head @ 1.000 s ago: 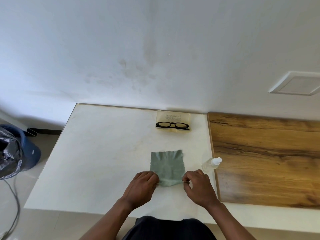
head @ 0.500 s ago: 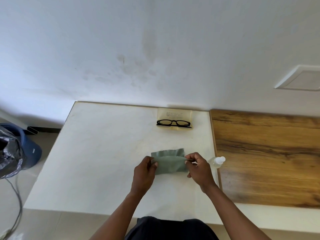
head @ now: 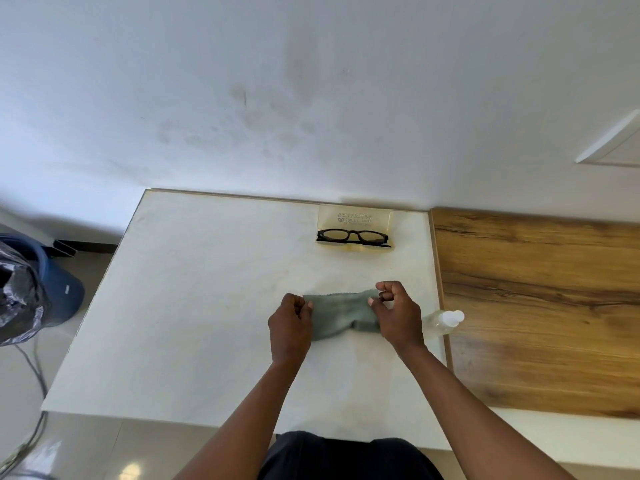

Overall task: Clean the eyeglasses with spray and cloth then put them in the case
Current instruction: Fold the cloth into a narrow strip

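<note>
Against the back wall, on the white marble-look bench [head: 207, 306], stood a pale yellow translucent plastic eyeglass case [head: 355, 223], lid open and leaning toward the wall. Dark printed lines of text showed on the lid's inner face, reversed or too small to read; no brand could be made out. Black plastic-framed eyeglasses [head: 351, 236] lay in the case's tray, lenses facing the camera, one folded temple running along the lower right.

Nearer the person, at mid-bench, a grey-green microfibre cloth with pinked zigzag edges [head: 337, 315] was held between both hands, folded over on itself, its far edge roughly level and its near side sagging into a crease. The left hand [head: 291, 325] pinched the cloth's left end, fingers curled into a loose fist around it. The right hand [head: 398, 315] pinched the right end between thumb and forefinger, remaining fingers curled above. Whether the cloth's underside touched the bench could not be told.

Just beside the right hand lay a small clear plastic spray bottle with white cap [head: 443, 322], on its side, at the seam where the white bench met a brown wood-grain surface [head: 536, 306].

At far left on the tiled floor stood a blue bin lined with a black plastic bag [head: 31, 292], grey cables [head: 34, 410] trailing below it.
</note>
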Demonstrator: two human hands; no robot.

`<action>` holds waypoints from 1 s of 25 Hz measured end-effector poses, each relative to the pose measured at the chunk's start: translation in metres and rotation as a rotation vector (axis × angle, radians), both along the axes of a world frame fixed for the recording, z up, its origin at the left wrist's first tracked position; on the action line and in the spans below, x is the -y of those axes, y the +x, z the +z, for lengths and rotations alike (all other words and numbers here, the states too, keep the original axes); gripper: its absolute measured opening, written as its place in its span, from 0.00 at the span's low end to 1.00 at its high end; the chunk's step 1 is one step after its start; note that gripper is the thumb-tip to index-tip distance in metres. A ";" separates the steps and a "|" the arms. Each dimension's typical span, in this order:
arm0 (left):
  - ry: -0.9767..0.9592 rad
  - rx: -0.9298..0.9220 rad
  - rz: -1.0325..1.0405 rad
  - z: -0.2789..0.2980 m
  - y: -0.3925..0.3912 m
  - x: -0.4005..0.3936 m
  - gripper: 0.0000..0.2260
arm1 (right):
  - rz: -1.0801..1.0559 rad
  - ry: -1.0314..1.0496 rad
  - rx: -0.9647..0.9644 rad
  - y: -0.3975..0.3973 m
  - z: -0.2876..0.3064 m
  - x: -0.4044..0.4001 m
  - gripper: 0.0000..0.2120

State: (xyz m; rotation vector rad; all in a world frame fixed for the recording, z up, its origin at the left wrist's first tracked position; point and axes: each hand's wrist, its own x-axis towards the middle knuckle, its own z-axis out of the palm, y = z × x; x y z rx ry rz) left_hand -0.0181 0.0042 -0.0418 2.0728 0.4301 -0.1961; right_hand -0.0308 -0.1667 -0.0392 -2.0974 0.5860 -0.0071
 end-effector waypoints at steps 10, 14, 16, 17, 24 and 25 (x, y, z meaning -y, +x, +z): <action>0.050 0.048 0.005 -0.007 0.000 0.001 0.05 | 0.029 -0.093 0.070 0.000 -0.008 -0.001 0.10; 0.056 0.029 0.034 -0.009 0.004 -0.001 0.06 | 0.023 -0.144 0.054 -0.003 -0.008 -0.001 0.10; 0.074 0.063 0.029 -0.008 -0.001 -0.002 0.06 | 0.025 -0.181 0.067 -0.009 -0.006 -0.003 0.09; 0.104 0.110 -0.019 -0.007 -0.005 -0.003 0.06 | 0.035 -0.211 0.089 -0.014 -0.006 -0.004 0.08; 0.628 0.526 -0.739 -0.006 -0.039 -0.022 0.09 | 0.419 -0.690 0.210 -0.051 0.001 -0.005 0.11; 0.663 0.552 -0.764 -0.005 -0.038 -0.021 0.09 | 0.451 -0.750 0.222 -0.051 0.001 -0.003 0.11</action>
